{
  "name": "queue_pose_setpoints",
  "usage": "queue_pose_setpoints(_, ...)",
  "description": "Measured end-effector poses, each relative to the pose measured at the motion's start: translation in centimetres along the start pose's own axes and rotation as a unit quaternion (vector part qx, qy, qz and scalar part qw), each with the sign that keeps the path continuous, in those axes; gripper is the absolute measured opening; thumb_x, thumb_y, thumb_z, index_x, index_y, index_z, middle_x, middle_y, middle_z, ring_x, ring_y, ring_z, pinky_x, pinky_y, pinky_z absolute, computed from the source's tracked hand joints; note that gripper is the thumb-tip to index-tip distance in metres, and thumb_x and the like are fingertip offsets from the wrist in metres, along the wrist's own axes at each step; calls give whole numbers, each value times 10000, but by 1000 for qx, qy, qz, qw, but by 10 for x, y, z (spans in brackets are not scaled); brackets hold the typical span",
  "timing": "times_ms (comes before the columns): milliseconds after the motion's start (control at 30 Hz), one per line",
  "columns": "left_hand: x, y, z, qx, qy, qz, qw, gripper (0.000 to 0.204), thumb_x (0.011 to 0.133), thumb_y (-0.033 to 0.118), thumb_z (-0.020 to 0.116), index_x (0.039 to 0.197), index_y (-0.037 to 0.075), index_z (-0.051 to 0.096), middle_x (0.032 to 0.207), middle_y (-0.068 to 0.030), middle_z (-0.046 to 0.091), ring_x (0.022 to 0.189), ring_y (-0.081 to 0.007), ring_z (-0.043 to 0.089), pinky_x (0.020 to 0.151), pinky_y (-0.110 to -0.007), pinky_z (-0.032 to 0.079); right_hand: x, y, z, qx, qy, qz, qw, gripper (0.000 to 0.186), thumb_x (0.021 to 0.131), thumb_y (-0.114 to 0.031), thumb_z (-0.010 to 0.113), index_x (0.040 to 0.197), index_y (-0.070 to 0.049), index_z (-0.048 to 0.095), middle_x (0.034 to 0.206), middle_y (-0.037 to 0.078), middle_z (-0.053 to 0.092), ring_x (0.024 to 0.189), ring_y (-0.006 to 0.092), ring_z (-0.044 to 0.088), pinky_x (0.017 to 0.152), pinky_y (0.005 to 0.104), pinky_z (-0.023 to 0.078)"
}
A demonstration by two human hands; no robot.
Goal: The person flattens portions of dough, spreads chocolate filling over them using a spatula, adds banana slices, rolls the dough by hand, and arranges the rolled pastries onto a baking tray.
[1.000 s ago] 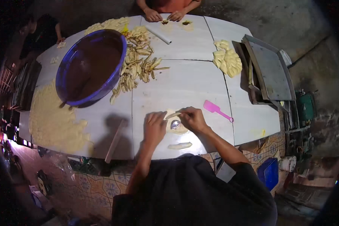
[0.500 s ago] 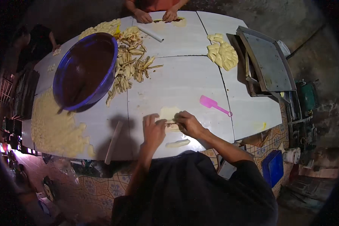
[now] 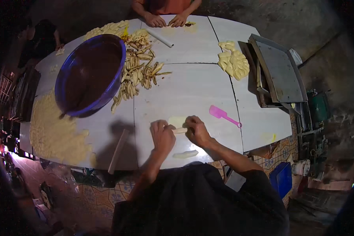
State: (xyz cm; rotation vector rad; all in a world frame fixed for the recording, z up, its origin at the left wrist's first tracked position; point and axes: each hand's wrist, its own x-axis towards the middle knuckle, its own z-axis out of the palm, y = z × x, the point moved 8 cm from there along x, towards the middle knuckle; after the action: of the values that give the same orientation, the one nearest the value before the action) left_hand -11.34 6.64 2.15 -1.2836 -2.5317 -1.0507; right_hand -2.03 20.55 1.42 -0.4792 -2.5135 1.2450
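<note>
Dough roll (image 3: 180,130) is grasped at its left end by the left hand (image 3: 163,136) and at its right by the right hand (image 3: 197,131), both angled inward, fingers curled, at the white table's (image 3: 185,88) near middle.

Table (image 3: 192,84): pink spatula (image 3: 218,112) lying flat, ring end by the right-hand seam. White tube (image 3: 159,38) toward the far side. Pale rod (image 3: 118,151) at the near-left edge. Big blue basin (image 3: 92,109) on the left, brown contents. Metal trays (image 3: 281,70) on the right, stacked and tilted. Yellow smear (image 3: 274,137) at the near-right corner.

Off-table: blue crate (image 3: 281,179) on the right, white bucket (image 3: 301,168) just beside it, patterned tile floor (image 3: 269,161). Person in orange (image 3: 167,6) across, another in dark clothes (image 3: 44,35) far left.
</note>
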Motion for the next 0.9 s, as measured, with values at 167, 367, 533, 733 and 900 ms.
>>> queue_pose_setpoints(167, -4, 29, -15, 2, -51, 60, 997, 482, 744, 47, 655, 1224, -2, 658, 1120, -160, 560, 1171, -343, 453, 1012, -526, 332, -28, -14, 6, -108, -23, -150, 983, 402, 831, -76, 701, 1211, 38, 639, 1195, 234, 583, 1113, 415, 564, 957, 465, 500)
queue_pose_setpoints(367, -18, -15, 21, 33, -38, 93, 994, 324, 763, 135, 751, 1037, 22, 619, 1269, -213, 515, 1190, -382, 500, 1005, -564, 379, -12, 0, 6, -70, 61, -79, 993, 216, 852, 29, 650, 1065, 17, 614, 1192, 225, 582, 1033, 405, 595, 872, 467, 529)
queue_pose_setpoints(533, -19, 3, 26, 132, -118, -1, 984, 662, 916, 348, 618, 1416, -65, 485, 1584, -316, 278, 1507, -454, 189, 1172, -655, 126, -17, -12, 19, -213, 15, -63, 975, 599, 1008, -351, 522, 1455, 34, 418, 1559, 286, 330, 1414, 463, 383, 1106, 571, 365)
queue_pose_setpoints(733, 81, -39, 54, 132, -91, -78, 984, 672, 1058, 353, 346, 1537, -108, 254, 1640, -285, 184, 1545, -415, 95, 1188, -662, 48, 97, 10, 15, -191, 83, -1, 978, 561, 1066, -380, 339, 1492, -22, 412, 1591, 343, 215, 1483, 466, 245, 1169, 585, 250)
queue_pose_setpoints(900, 70, -30, 37, -190, -150, 20, 970, 719, 965, 135, 609, 1542, -74, 235, 1370, -215, 597, 1393, -421, 429, 1164, -539, 280, 68, 13, -25, -1, 58, -37, 998, 423, 1016, -275, 501, 1314, 10, 597, 1321, 276, 575, 1265, 423, 533, 1070, 493, 434)
